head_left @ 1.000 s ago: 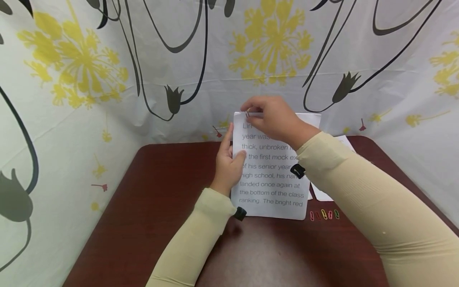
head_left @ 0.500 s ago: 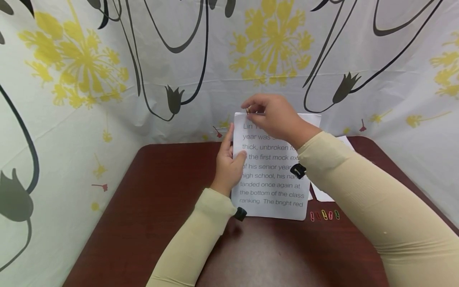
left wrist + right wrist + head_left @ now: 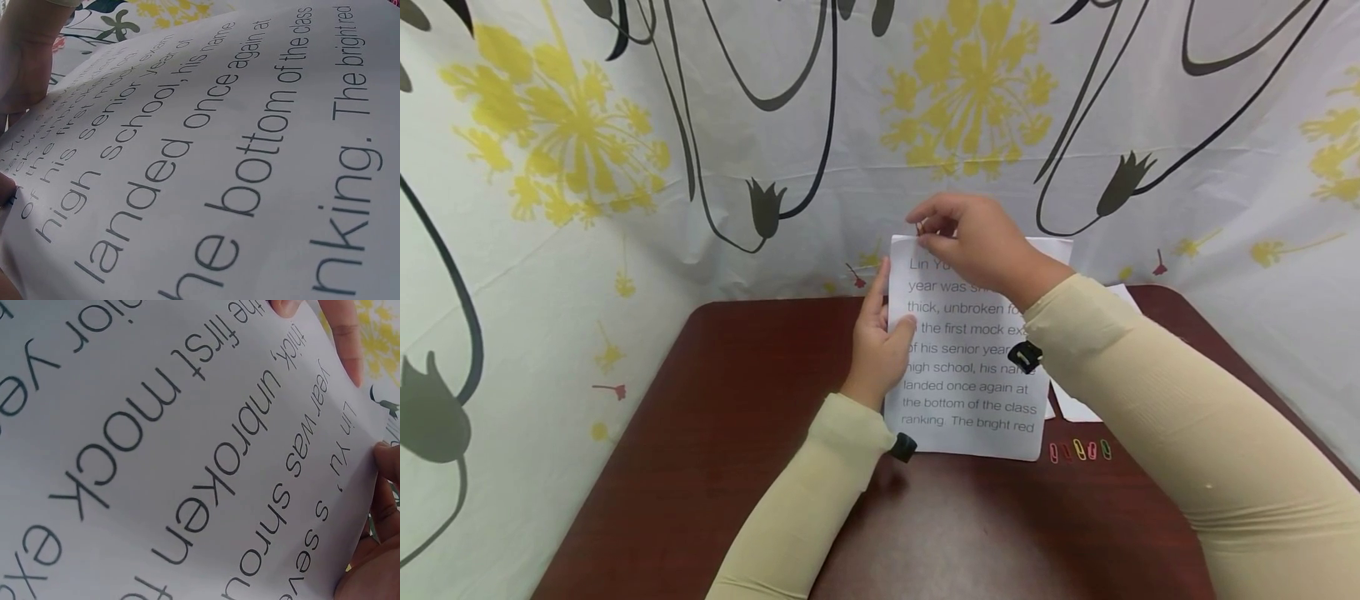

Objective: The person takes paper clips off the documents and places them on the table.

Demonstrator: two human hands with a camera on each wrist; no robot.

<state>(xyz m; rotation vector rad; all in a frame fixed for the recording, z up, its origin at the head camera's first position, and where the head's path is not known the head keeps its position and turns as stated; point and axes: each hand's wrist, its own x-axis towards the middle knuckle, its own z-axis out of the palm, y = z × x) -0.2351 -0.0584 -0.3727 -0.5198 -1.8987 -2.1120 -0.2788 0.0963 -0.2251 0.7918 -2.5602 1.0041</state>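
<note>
A white printed sheet (image 3: 970,375) is held up over the table, its text facing me. My left hand (image 3: 880,350) grips its left edge, thumb on the front and fingers behind. At the top left edge, my right hand (image 3: 981,246) pinches a small, thin reddish paper clip (image 3: 919,227) between thumb and index finger. Its lower end is at the paper's edge; whether it grips the paper cannot be made out. In the right wrist view, the right hand (image 3: 375,550) is beside the top edge and hides the clip. The left thumb (image 3: 6,190) shows in the left wrist view.
Several coloured paper clips (image 3: 1078,449) lie in a row on the dark red-brown table (image 3: 760,400), right of the sheet's lower corner. More white paper (image 3: 1075,407) lies partly under the right forearm. A patterned curtain (image 3: 850,150) hangs behind the table.
My right hand has risen slightly, and the paper clip has shifted up with it, from overlapping the sheet's top to mostly above its edge. The left hand and sheet stay nearly still.
</note>
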